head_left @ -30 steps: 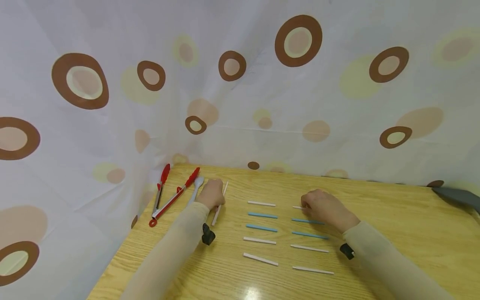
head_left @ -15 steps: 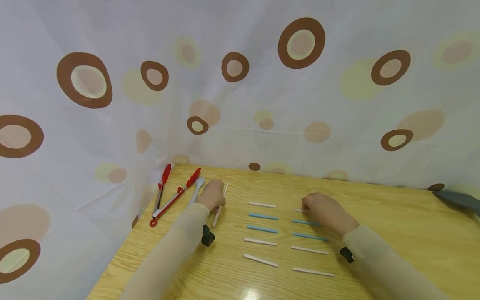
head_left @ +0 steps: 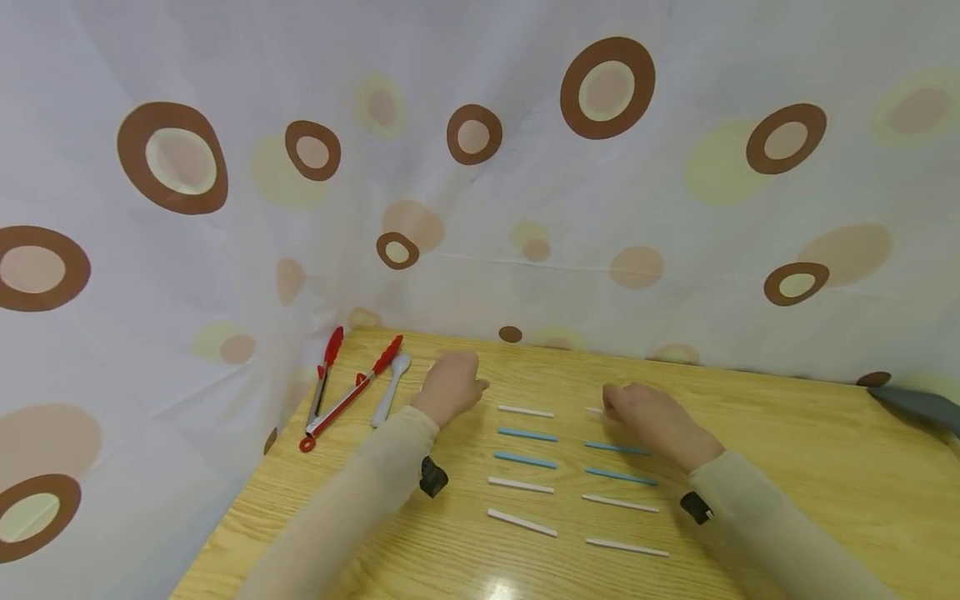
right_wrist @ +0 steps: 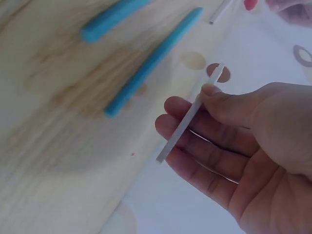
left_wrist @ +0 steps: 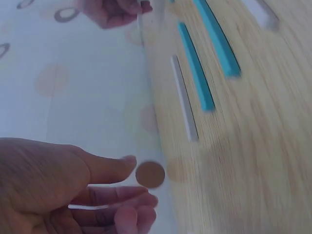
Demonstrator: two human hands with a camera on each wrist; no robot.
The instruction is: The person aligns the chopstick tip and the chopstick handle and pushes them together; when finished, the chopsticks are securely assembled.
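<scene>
In the head view my right hand (head_left: 660, 421) is over the far end of the right column of sticks. It pinches a thin white stick (right_wrist: 181, 127) between thumb and fingers, as the right wrist view shows. My left hand (head_left: 452, 388) hovers left of the other column, just right of the grey spoon (head_left: 392, 390). In the left wrist view its thumb (left_wrist: 117, 168) stands apart from loosely bent fingers, with no stick seen between them. Nearest to it are a white stick (head_left: 526, 411) and a blue stick (head_left: 527, 434).
Red-tipped tongs (head_left: 345, 404) lie spread at the table's left. More blue sticks (head_left: 622, 476) and white sticks (head_left: 627, 547) lie in two columns on the wooden table (head_left: 750, 533). A dark grey blade-like object (head_left: 918, 404) is at the far right. A patterned curtain (head_left: 570, 192) hangs behind.
My left hand has moved right, away from the spoon, and the slanted white stick formerly beside it no longer shows in the head view. The right hand has hardly moved.
</scene>
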